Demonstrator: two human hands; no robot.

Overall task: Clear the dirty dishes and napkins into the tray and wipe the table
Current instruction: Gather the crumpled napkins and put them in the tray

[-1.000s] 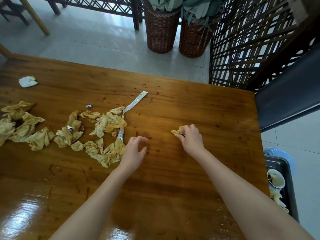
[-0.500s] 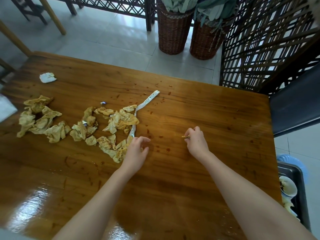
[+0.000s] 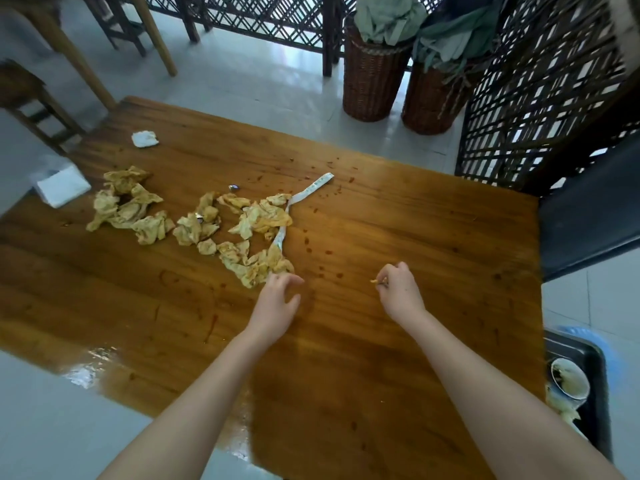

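Several crumpled, yellow-stained napkins (image 3: 194,223) lie strewn over the left half of the wooden table (image 3: 433,237). My left hand (image 3: 277,303) hovers at the near end of this heap, fingers spread, touching the closest napkin (image 3: 256,268). My right hand (image 3: 398,292) is closed around a small balled napkin, of which only a yellow tip shows. A long white paper wrapper (image 3: 304,199) runs through the heap. A white crumpled napkin (image 3: 144,138) sits at the far left corner. The dark tray (image 3: 585,358) stands low at the right, holding a dirty bowl (image 3: 569,377).
A white tissue pack (image 3: 62,185) lies on the table's left edge. Reddish crumbs and smears dot the tabletop. Two wicker baskets (image 3: 374,81) stand beyond the far edge, a lattice screen and a dark chair (image 3: 588,209) at the right, and wooden stools at far left.
My right hand has balled up the small napkin it was pinching, so it is now almost hidden. My left hand stayed at the heap's near end. The view pulled back.
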